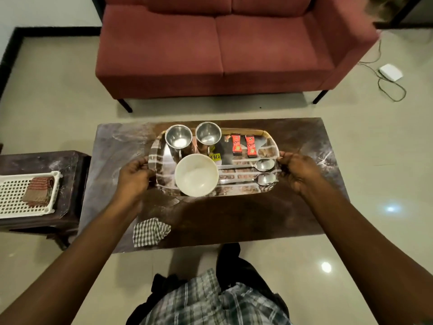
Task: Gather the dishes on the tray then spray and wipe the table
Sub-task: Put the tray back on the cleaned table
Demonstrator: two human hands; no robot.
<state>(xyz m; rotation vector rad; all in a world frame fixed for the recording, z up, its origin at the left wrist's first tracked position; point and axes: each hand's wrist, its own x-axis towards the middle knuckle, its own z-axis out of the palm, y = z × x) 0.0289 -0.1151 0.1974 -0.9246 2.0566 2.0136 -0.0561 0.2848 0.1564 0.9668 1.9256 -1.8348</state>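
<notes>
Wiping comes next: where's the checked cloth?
Head view: the checked cloth lies crumpled at the table's near-left edge, nearer the camera than the tray.

Sitting area, as I see it over the head feed: tiled floor, three pieces of furniture.
Dusty-red two-seat sofa (220, 48) on dark legs; dark marbled coffee table (304, 137) before it; darker side table (35, 160) at left; glossy pale floor (58, 90) with two bright light reflections; black skirting (9, 55) under white wall (46, 10); white box (390, 72) with cable (393, 90), far right.
</notes>
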